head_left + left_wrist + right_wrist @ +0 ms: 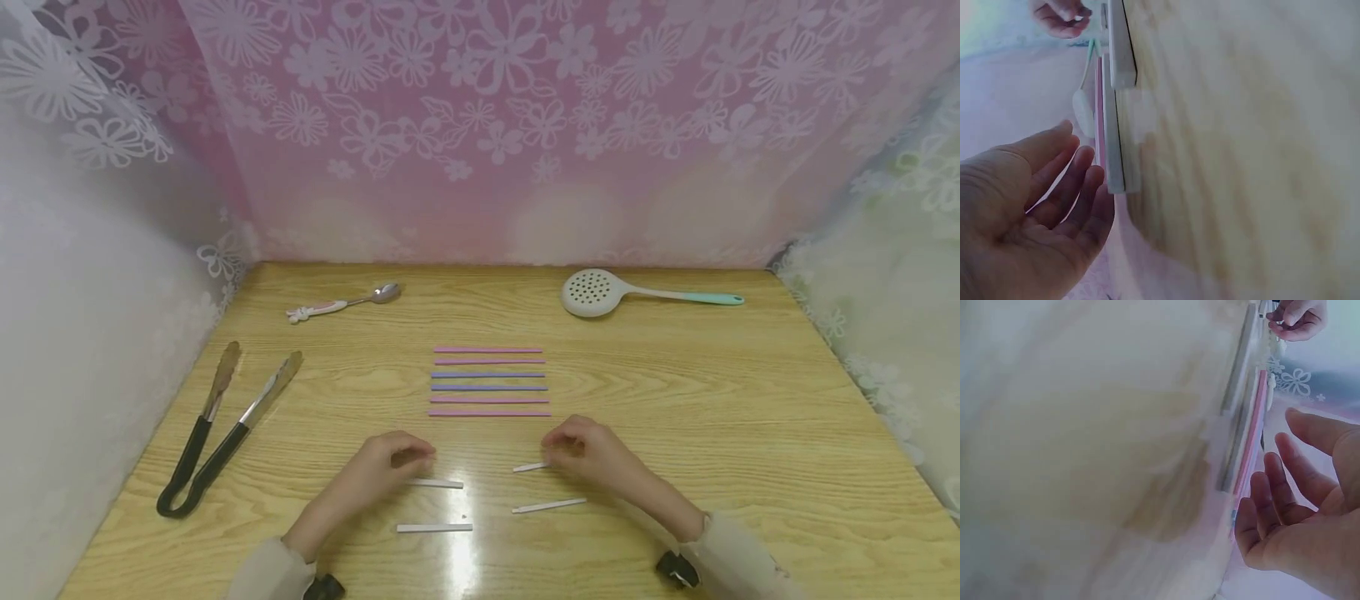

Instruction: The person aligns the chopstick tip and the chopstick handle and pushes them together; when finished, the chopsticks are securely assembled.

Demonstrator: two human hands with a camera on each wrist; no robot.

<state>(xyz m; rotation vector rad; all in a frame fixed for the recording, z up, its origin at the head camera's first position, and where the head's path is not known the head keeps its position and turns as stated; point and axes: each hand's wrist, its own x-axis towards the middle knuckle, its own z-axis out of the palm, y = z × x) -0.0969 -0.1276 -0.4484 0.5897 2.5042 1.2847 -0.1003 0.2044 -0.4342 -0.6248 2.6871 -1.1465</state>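
Observation:
My left hand (386, 462) is over the table at the lower left, fingers loosely bent and nothing in them. Close below it lies a thin white stick (442, 483), its left end hidden by the hand, and a second white stick (435, 527) lies nearer the front. My right hand (588, 450) has its fingers relaxed and apart in the right wrist view, likewise holding nothing. It covers one end of another white stick (529, 467); a further white stick (549, 505) lies just in front. Beyond both hands, pink sticks (489, 413) and blue sticks (489, 387) lie in parallel rows.
Black-handled tongs (217, 442) lie spread at the left. At the back are a spoon (337, 305) with a decorated handle and a white slotted skimmer (592, 292) with a mint handle end. Floral curtains (480, 167) enclose the wooden table (712, 383) on three sides.

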